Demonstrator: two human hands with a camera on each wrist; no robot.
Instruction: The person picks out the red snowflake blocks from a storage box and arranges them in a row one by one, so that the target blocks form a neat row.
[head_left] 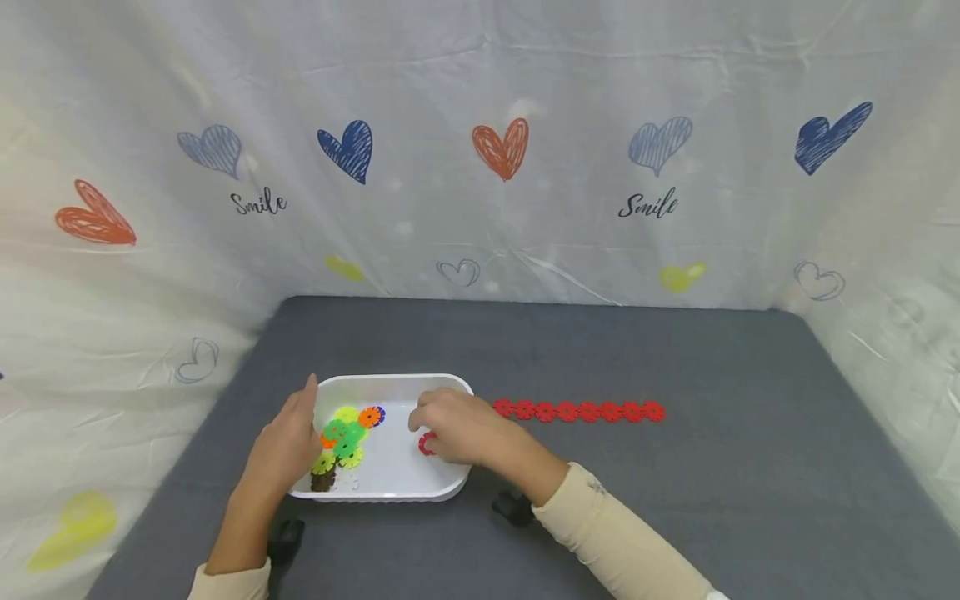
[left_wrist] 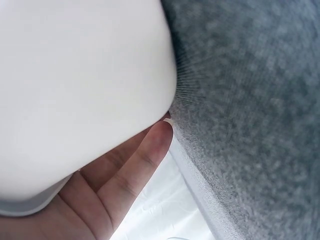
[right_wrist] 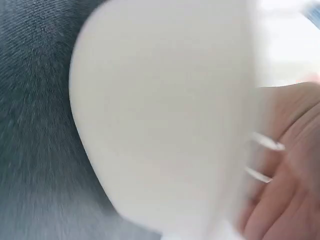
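A white tray sits on the grey table, left of the middle. My left hand lies along the tray's left end, its fingers straight against the outer wall; the left wrist view shows a fingertip by the tray's corner. My right hand reaches over the right end into the tray, index finger and thumb apart. Right at the thumb is a red flower-shaped disc, partly hidden by the hand. In the right wrist view the tray wall hides most of the fingers.
Green flower discs, yellow ones, an orange one and brown ones are heaped at the tray's left. A row of red flower discs stretches right from the tray. A white curtain stands behind the table.
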